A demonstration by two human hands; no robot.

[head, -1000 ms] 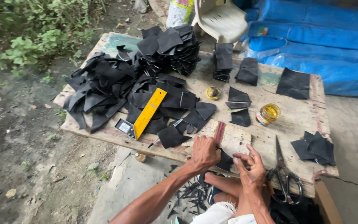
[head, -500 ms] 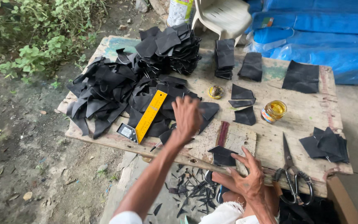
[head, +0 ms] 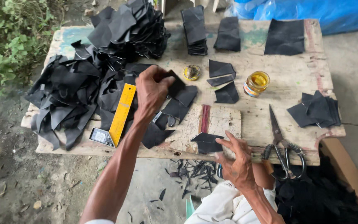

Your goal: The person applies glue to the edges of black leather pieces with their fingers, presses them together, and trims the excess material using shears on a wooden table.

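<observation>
My left hand (head: 151, 89) reaches over the wooden table (head: 270, 103) and pinches a black cut piece (head: 175, 84) from the loose black pieces beside the yellow ruler (head: 122, 113). My right hand (head: 238, 162) rests at the table's near edge, its fingers pressing on a small stack of black pieces (head: 207, 142) that lies on a light wooden board (head: 224, 120).
A big heap of black scraps (head: 75, 91) covers the left side. Stacks of cut pieces (head: 194, 29) stand at the back. A yellow jar (head: 256, 83), a small round tin (head: 192, 72), scissors (head: 281, 143) and a red-handled tool (head: 204, 118) lie nearby. Offcuts litter the ground below.
My left hand left the near edge, reached forward over the pile and took hold of a black piece. My right hand stayed on the small stack.
</observation>
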